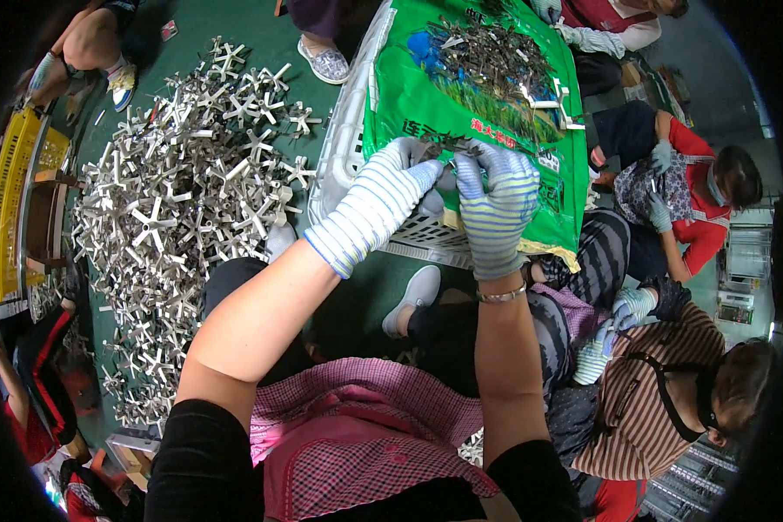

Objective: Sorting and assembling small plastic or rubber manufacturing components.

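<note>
My left hand and my right hand wear striped knit gloves with grey fingers. They meet over the near edge of a green printed sack. Both have their fingers closed in a pinch, and small dark bits show at the fingertips, too small to name. The sack lies across an upturned-looking white plastic crate. On its far part rests a heap of small dark pieces. A few white branched plastic pieces lie at the heap's right side.
A large heap of white branched plastic pieces covers the green floor to my left. Beyond it stands a yellow crate. Co-workers sit close on the right, one in a striped top, another in red sleeves. Others' legs and shoes surround the crate.
</note>
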{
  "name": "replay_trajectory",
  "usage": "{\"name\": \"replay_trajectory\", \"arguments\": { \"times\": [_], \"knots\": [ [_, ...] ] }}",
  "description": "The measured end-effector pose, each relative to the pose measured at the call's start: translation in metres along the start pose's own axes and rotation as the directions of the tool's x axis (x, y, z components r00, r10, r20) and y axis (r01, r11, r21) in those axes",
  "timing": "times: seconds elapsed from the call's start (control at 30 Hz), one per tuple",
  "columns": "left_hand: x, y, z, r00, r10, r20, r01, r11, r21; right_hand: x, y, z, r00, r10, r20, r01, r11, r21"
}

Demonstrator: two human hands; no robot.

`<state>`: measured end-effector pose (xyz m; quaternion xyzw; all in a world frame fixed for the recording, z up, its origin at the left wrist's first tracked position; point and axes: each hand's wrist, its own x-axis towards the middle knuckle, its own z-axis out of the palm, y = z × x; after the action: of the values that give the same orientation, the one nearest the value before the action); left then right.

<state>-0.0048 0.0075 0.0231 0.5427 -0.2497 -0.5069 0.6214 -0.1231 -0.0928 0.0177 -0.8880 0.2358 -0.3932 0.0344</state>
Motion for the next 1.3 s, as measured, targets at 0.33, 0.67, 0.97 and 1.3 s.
{"name": "replay_trajectory", "arguments": {
  "times": [0.33,0.67,0.97,1.3],
  "knots": [
    [0.015,-0.02,0.004,0.956,0.255,-0.146,-0.254,0.967,0.027,-0.002,-0.005,-0.005,0.99,0.144,-0.004,-0.143,0.984,0.11],
    [0.021,-0.005,-0.004,0.945,0.276,-0.177,-0.293,0.953,-0.076,-0.035,0.075,-0.04,0.678,0.734,-0.032,-0.661,0.629,0.409],
    [0.016,-0.006,0.003,0.952,0.258,-0.167,-0.288,0.938,-0.194,-0.047,0.06,0.0,0.637,0.612,0.469,-0.731,0.673,0.113],
    [0.012,-0.001,-0.011,0.945,0.289,-0.155,-0.313,0.936,-0.161,-0.017,0.032,0.022,0.652,0.623,0.431,-0.366,0.757,-0.541]
  ]
}}
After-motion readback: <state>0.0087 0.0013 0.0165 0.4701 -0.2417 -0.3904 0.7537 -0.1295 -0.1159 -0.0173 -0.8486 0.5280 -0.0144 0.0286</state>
